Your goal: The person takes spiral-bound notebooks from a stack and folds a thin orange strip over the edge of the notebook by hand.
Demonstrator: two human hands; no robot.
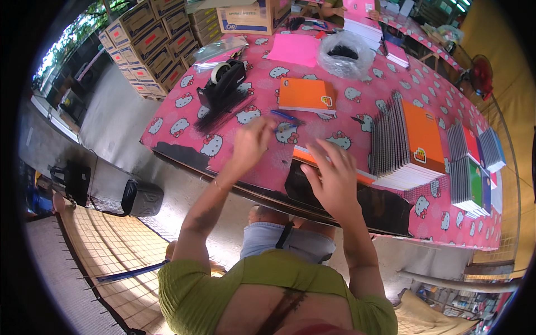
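My left hand (252, 144) hovers over the table near its front edge, thumb and fingers pinched together. Whatever they hold, if anything, is too small to make out. My right hand (336, 176) lies over an orange notebook (302, 152) at the table's edge, fingers stretched out and partly covering it. Just beyond my left hand are blue-handled pliers (286, 116). A bundle of thin black binding wires (223, 114) lies to the left, beside a black tape dispenser (222, 86). Farther ahead sits another orange notebook (307, 95).
Orange spiral notebooks (410, 139) stand stacked at my right, with green and blue ones (469, 178) beyond. A plastic bag (346, 56) and pink sheet (293, 50) lie farther back. Cartons (151, 47) are piled at far left. Another person's hand (373, 15) is across the table.
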